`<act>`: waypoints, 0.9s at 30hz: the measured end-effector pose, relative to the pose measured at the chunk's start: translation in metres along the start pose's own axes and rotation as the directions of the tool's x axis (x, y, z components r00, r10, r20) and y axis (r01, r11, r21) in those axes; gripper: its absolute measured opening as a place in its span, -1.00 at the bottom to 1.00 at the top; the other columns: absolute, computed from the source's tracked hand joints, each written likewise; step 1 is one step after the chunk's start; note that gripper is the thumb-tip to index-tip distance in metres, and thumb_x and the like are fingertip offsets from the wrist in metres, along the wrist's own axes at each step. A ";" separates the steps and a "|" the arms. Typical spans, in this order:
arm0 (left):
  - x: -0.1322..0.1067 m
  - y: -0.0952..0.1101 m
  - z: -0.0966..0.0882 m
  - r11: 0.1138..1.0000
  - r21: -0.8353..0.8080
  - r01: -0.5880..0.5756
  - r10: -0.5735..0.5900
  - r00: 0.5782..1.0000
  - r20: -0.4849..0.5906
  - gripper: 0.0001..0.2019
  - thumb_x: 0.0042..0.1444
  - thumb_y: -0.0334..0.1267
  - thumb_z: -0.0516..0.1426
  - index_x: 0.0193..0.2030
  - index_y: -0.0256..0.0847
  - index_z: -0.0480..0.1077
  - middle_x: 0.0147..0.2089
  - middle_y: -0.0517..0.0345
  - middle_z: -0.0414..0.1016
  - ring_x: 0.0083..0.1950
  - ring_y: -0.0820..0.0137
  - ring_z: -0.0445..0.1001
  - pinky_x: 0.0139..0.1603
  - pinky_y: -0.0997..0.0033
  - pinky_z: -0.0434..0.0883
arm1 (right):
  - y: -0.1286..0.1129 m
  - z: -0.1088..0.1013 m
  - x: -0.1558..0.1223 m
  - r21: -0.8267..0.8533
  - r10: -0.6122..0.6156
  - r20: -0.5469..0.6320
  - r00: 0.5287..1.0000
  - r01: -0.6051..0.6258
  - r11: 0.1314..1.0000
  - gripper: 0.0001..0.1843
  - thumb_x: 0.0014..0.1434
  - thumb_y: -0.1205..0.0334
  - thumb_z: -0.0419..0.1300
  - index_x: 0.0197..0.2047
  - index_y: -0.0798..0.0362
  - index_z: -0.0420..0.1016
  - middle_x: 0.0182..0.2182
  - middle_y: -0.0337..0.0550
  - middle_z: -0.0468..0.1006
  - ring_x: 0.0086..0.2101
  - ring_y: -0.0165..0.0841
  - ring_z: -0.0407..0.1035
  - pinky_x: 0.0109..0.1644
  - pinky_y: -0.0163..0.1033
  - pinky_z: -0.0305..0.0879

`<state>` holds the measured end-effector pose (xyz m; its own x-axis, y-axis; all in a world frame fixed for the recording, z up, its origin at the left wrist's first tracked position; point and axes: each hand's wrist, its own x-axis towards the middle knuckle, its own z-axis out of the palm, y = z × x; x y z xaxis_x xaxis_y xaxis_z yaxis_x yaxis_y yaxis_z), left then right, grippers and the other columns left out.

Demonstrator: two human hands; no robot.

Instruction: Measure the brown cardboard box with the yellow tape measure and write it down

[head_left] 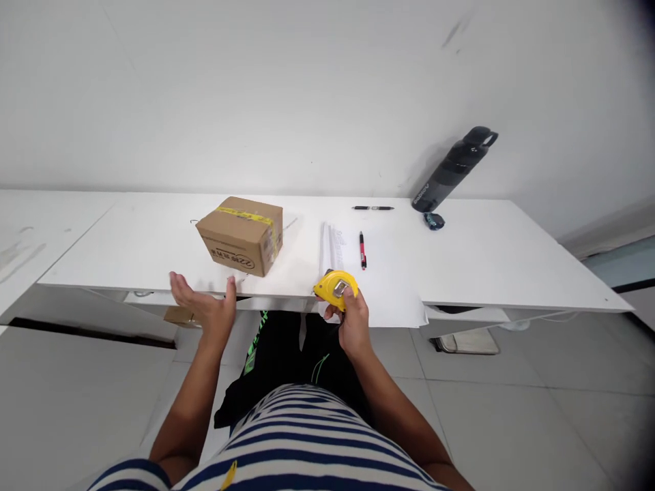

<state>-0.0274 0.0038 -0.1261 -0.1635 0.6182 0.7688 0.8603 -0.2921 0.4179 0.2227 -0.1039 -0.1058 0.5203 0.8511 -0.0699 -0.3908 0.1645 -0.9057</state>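
Observation:
My right hand [352, 320] grips a yellow tape measure [335, 286] at the near edge of the white table [460, 259]. My left hand [207, 305] is open, palm turned up, fingers spread, just below the table's near edge and holding nothing. A small cardboard box [241, 234] sealed with yellow tape stands on the table just beyond the left hand. White paper sheets [379, 286] lie on the table by the right hand, overhanging the edge.
A red pen [362, 249] lies on the paper and a black pen [372, 207] lies farther back. A dark bottle [453, 169] leans against the wall at the back right, with a small dark object [434, 220] beside it. Grey tiled floor lies below.

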 end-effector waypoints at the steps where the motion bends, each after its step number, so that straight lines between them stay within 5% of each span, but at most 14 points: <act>1: -0.006 0.007 -0.002 0.995 -0.069 -0.075 0.075 0.997 -0.002 -0.06 0.17 0.00 0.28 0.47 -0.20 -0.20 0.46 -0.37 0.01 0.52 -0.15 0.07 0.45 -0.32 0.17 | 0.000 0.000 0.000 -0.007 -0.013 0.018 1.000 0.013 1.000 -0.47 0.21 -0.29 0.23 -0.09 0.03 0.39 -0.41 -0.26 0.59 -0.59 -0.43 0.40 -0.52 -0.29 0.29; 4: -0.032 0.039 -0.008 0.885 -0.425 -0.190 0.268 0.954 0.131 -0.24 0.20 -0.01 0.25 0.41 -0.17 0.00 0.29 -0.26 0.27 0.27 0.03 0.41 0.27 -0.12 0.42 | -0.002 0.001 -0.003 -0.029 -0.035 0.104 0.994 0.038 0.999 -0.48 0.23 -0.28 0.22 -0.07 0.02 0.42 -0.36 -0.28 0.56 -0.61 -0.48 0.37 -0.51 -0.28 0.34; 7: -0.050 0.072 -0.017 0.717 -0.691 0.089 0.314 0.844 0.435 -0.41 0.28 0.06 0.17 0.33 -0.15 0.17 0.16 -0.14 0.44 0.06 0.21 0.54 0.12 0.09 0.50 | -0.004 0.005 -0.010 -0.079 -0.021 0.245 0.969 0.042 0.996 -0.45 0.22 -0.31 0.22 -0.03 0.01 0.42 -0.30 -0.22 0.57 -0.59 -0.48 0.38 -0.51 -0.28 0.36; 12: -0.040 0.096 -0.024 0.570 -0.595 0.567 0.125 0.656 0.745 -0.55 0.25 0.18 0.16 0.01 -0.16 0.32 -0.13 0.08 0.50 -0.16 0.36 0.49 -0.06 0.29 0.48 | -0.002 0.006 -0.017 -0.172 0.018 0.431 0.902 0.063 0.983 -0.37 0.19 -0.35 0.23 0.05 -0.01 0.36 -0.21 -0.13 0.58 -0.51 -0.44 0.40 -0.45 -0.26 0.42; 16: -0.015 0.094 -0.025 0.581 -0.496 0.646 0.235 0.450 0.862 -0.44 0.14 0.15 0.27 0.12 -0.18 0.35 -0.05 0.03 0.56 -0.05 0.29 0.52 0.02 0.26 0.47 | -0.006 -0.003 -0.008 -0.323 0.039 0.507 0.861 0.148 0.935 -0.33 0.25 -0.36 0.13 0.16 0.00 0.31 -0.15 -0.06 0.59 -0.43 -0.36 0.46 -0.35 -0.20 0.45; 19: -0.005 0.094 -0.023 0.634 -0.456 0.624 0.325 0.320 0.890 -0.43 0.10 0.00 0.33 0.19 -0.18 0.37 0.07 0.00 0.58 0.07 0.23 0.53 0.12 0.22 0.46 | -0.017 -0.010 0.003 -0.539 0.061 0.565 0.823 0.313 0.782 -0.37 0.30 -0.26 0.11 0.23 0.01 0.31 -0.15 -0.04 0.62 -0.29 -0.24 0.52 -0.17 -0.10 0.45; 22: -0.009 0.095 -0.020 0.655 -0.435 0.617 0.306 0.310 0.900 -0.44 0.10 -0.02 0.32 0.19 -0.19 0.38 0.07 0.02 0.59 0.04 0.24 0.55 0.09 0.23 0.48 | -0.025 -0.012 0.008 -0.656 0.107 0.572 0.813 0.376 0.654 -0.38 0.31 -0.19 0.11 0.28 0.01 0.31 -0.13 -0.02 0.64 -0.23 -0.17 0.52 -0.10 -0.05 0.41; 25: -0.020 0.095 -0.017 0.682 -0.436 0.588 0.293 0.327 0.898 -0.44 0.15 0.04 0.27 0.20 -0.20 0.37 0.05 0.01 0.60 0.00 0.25 0.57 0.05 0.23 0.51 | -0.024 -0.011 0.007 -0.693 0.157 0.535 0.830 0.325 0.644 -0.34 0.26 -0.16 0.19 0.30 -0.01 0.29 -0.16 -0.08 0.64 -0.24 -0.20 0.50 -0.11 -0.07 0.40; 27: -0.021 0.094 -0.018 0.759 -0.469 0.451 0.321 0.367 0.873 -0.47 0.21 0.08 0.22 0.20 -0.20 0.39 0.07 -0.04 0.60 0.02 0.22 0.58 0.07 0.18 0.51 | -0.018 -0.011 0.005 -0.686 0.167 0.501 0.849 0.273 0.675 -0.32 0.17 -0.15 0.30 0.26 -0.02 0.32 -0.19 -0.13 0.62 -0.26 -0.23 0.48 -0.11 -0.10 0.39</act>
<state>0.0484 -0.0499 -0.0945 0.6379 0.7701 -0.0060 0.3525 -0.2850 0.8914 0.2406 -0.1081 -0.0938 -0.0040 1.0000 -0.0005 0.3991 0.0011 -0.9169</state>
